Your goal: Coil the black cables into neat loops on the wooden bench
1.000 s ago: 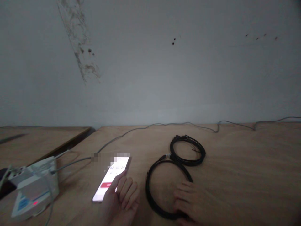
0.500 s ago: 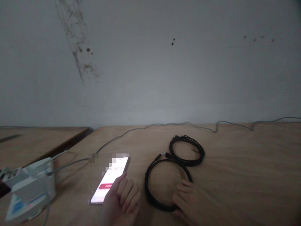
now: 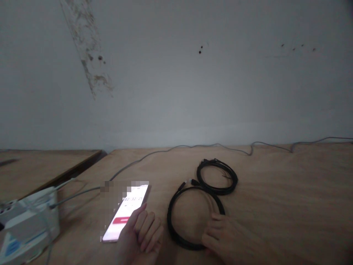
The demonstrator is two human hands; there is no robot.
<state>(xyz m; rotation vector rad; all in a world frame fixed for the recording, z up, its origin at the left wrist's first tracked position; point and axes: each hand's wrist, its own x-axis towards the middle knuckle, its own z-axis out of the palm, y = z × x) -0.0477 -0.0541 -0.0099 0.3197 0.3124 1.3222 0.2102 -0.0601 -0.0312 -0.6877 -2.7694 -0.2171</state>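
Two coils of black cable lie on the wooden table. My right hand [image 3: 220, 232] is closed over the right side of the nearer cable coil [image 3: 172, 232], its fingers curled and hiding part of the loop. Pale-tipped connector ends [image 3: 190, 182] show at that coil's top. Overlapping it a little, the second cable coil [image 3: 234, 180] sits farther back. My left hand [image 3: 143, 235] is curled into a loose fist, palm side up, with nothing visible in it. Its thumb overlaps the edge of a lit phone [image 3: 121, 221] that shows a running timer and a red button.
A white power strip [image 3: 35, 195] and a white box-shaped device [image 3: 24, 235] with cords stand at the left. A thin grey cable [image 3: 129, 165] runs along the back of the table [image 3: 289, 191] by the wall. A gap [image 3: 77, 171] separates two table tops.
The view has shifted slightly, so things appear a little farther left. Both hands keep nearly the same pose. The phone's timer has advanced.
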